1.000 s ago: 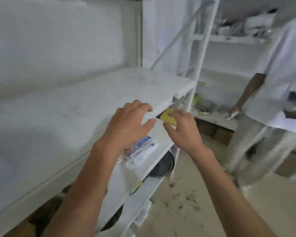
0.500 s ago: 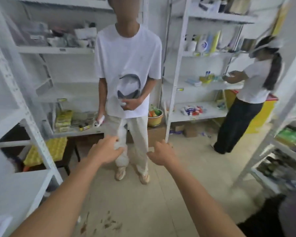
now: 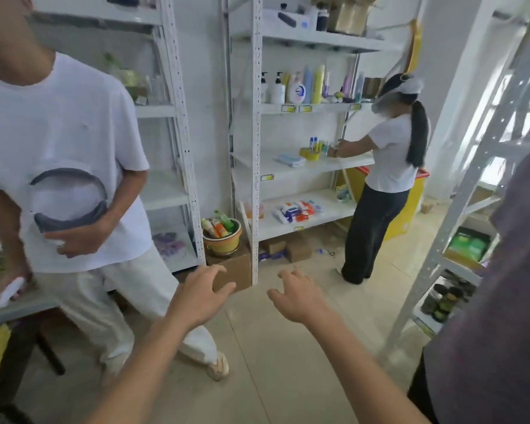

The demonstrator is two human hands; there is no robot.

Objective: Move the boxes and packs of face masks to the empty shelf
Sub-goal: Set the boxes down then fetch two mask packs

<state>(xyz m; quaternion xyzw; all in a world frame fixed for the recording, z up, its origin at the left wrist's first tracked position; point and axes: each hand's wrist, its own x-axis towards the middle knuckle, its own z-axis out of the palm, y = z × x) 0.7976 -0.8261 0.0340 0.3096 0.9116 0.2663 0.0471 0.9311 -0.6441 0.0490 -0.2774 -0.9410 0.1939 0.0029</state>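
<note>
**Both hands empty, mask packs on the far rack**

Plainly, no writing can be read from this far off: the yellow tags point(image 3: 288, 108) clipped to the shelf edges are blank blurs, and the white bottle with a blue round mark point(image 3: 297, 91) among the toiletries shows a logo whose letters cannot be made out.

The packs of face masks point(image 3: 297, 210) appear to be the flat white, blue and red packets lying in a loose spread on the lowest board of the middle white rack point(image 3: 255, 142); their print is too small to confirm. One shelf up lies a small stack of pale blue folded pieces point(image 3: 290, 159), beside a yellow tray of small bottles point(image 3: 310, 153).

The left hand point(image 3: 201, 296) and the right hand point(image 3: 297, 296) are held out over the floor, fingers spread and loosely curled, holding nothing, well apart from that rack.

A person in a white T-shirt point(image 3: 62, 154) stands at the left holding a grey-rimmed headset point(image 3: 68, 200) against the body. A second person in dark trousers point(image 3: 377, 191) reaches onto the middle shelf. A pot of bottles point(image 3: 222, 237) sits on a cardboard box point(image 3: 233, 269) at the rack's foot.

Compared with half a second ago, the view has swung right: the T-shirted person has slid from centre to the left edge, the rack now stands nearer and centred, and the hands have opened from loose curls.
</note>
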